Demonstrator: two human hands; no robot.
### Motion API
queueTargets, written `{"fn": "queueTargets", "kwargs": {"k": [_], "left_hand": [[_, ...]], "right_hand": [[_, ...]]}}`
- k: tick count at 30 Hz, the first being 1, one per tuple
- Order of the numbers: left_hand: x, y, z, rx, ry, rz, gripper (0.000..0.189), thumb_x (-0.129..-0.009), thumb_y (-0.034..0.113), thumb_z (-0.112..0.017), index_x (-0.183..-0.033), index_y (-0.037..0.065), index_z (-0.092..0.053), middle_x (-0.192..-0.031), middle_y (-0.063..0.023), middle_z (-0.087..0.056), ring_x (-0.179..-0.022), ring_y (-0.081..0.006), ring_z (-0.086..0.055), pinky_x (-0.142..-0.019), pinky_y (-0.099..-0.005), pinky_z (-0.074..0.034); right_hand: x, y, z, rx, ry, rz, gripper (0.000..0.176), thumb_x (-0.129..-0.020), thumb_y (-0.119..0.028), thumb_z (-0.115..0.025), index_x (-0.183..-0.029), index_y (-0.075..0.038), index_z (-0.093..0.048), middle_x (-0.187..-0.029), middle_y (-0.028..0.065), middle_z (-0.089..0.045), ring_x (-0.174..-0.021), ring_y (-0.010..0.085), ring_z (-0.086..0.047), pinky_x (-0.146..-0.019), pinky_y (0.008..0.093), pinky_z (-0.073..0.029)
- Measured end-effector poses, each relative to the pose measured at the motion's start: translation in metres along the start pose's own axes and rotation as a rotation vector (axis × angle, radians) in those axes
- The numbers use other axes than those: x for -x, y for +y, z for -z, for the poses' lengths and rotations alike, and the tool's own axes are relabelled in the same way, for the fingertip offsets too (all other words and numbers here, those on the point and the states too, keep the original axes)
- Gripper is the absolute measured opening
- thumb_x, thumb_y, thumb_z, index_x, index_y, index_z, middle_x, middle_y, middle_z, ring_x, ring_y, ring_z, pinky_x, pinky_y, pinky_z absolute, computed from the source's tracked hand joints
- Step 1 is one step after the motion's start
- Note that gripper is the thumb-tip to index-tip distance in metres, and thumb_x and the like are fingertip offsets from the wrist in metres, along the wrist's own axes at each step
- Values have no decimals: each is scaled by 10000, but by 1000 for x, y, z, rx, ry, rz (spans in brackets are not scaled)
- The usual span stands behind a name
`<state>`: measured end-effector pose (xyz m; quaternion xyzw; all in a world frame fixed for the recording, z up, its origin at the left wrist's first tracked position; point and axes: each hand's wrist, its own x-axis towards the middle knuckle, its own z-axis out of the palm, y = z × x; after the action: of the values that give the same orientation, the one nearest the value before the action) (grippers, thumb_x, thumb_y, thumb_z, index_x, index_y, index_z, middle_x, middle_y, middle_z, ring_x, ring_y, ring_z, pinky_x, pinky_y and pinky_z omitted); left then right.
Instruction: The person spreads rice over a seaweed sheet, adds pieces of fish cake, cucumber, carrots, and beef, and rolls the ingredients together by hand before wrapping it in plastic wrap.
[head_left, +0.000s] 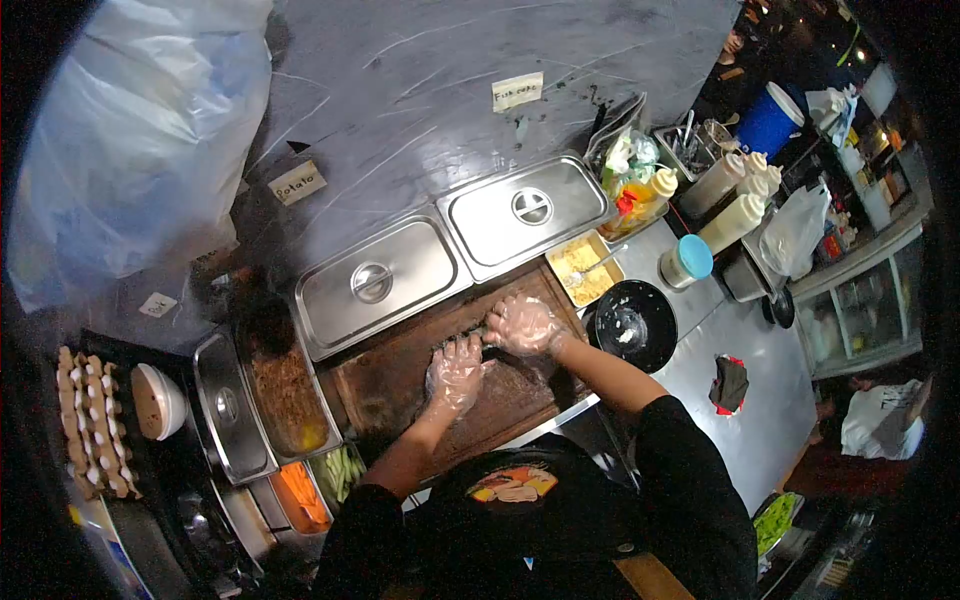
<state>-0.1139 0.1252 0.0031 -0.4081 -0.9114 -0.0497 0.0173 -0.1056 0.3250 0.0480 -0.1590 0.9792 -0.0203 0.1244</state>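
Both my hands are in clear plastic gloves over a brown, worn cutting board [385, 385]. My left hand [457, 378] lies low on the middle of the board, fingers stretched forward. My right hand [525, 325] is just ahead of it and to the right, its fingers bent down and closed toward the board. A narrow dark strip [483, 338] shows between the two hands, partly covered by them. Its kind cannot be made out, and what is under the right fingers is hidden.
Two lidded steel pans [335, 305] [495, 235] line the board's far edge. A yellow-filled tray [575, 258], a black bowl [655, 345] and squeeze bottles [735, 222] stand right. Carrot strips [300, 492], green strips [342, 470] and egg cartons [95, 425] are left.
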Motion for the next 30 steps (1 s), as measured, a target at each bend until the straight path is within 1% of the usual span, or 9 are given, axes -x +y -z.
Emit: {"fn": "queueTargets", "kwargs": {"k": [5, 13, 14, 18, 22, 24, 27, 29, 30], "left_hand": [[-2, -9, 6, -5, -41, -70, 609, -848, 474, -623, -1268, 47, -511, -1045, -112, -604, -982, -273, -573, -810, -424, -450], [8, -15, 4, 125, -30, -140, 550, -859, 461, -621, -1192, 33, -534, -905, -140, -637, -833, -307, -629, -735, -435, -495], [11, -14, 4, 150, -59, -148, 538, -862, 459, -619, -1178, 31, -539, -897, -144, -640, -826, -307, -636, -732, -434, -501], [22, -14, 17, 197, -147, -210, 501, -878, 441, -608, -1164, 33, -551, -925, -138, -648, -865, -304, -638, -758, -423, -507], [26, -8, 31, 267, -148, -145, 478, -897, 401, -596, -1206, 39, -550, -1020, -144, -642, -953, -312, -618, -838, -431, -486], [28, -3, 27, 273, 54, -108, 484, -911, 362, -582, -1267, 39, -527, -1131, -147, -612, -1040, -318, -579, -912, -443, -447], [24, 6, 20, 284, 44, -73, 482, -919, 322, -570, -1311, 48, -506, -1188, -147, -585, -1083, -311, -557, -937, -444, -427], [19, 8, 20, 241, 41, -74, 504, -895, 363, -608, -1284, 57, -516, -1160, -126, -590, -1075, -297, -559, -906, -430, -439], [16, 9, 19, 218, 9, -84, 528, -865, 405, -632, -1253, 61, -527, -1133, -118, -596, -1060, -293, -566, -891, -430, -441]], "right_hand": [[20, 2, -21, -74, 188, 202, 608, -860, -575, -557, -1128, -29, -560, -1018, 156, -615, -1026, 317, -594, -859, 471, -485], [26, 3, -42, -86, 82, 176, 301, -965, -349, -453, -1028, -70, -546, -817, 149, -656, -755, 352, -661, -625, 498, -522], [30, -8, -16, -156, -89, 58, 392, -968, -445, -441, -1010, -72, -553, -796, 162, -659, -791, 352, -665, -654, 506, -521], [41, -18, -8, -114, -136, 93, 559, -873, -635, -521, -983, -94, -602, -834, 169, -663, -800, 353, -653, -739, 490, -503], [40, -19, 5, -90, -174, 77, 542, -894, -628, -488, -1056, -129, -624, -929, 141, -657, -910, 330, -635, -820, 473, -487], [32, -13, -2, -70, -1, 153, 556, -910, -630, -427, -1126, -161, -632, -1108, 108, -621, -1077, 303, -582, -901, 483, -458], [22, -5, 3, -16, -135, 220, 525, -933, -593, -396, -1200, -207, -630, -1236, 78, -550, -1176, 280, -512, -950, 487, -422], [18, -4, -1, 66, -72, 260, 519, -938, -573, -393, -1209, -195, -624, -1156, 93, -594, -1111, 294, -555, -930, 480, -440], [15, -6, -9, 46, -43, 178, 373, -943, -459, -400, -1143, -244, -630, -1128, 61, -600, -1096, 258, -560, -950, 472, -425]]}}
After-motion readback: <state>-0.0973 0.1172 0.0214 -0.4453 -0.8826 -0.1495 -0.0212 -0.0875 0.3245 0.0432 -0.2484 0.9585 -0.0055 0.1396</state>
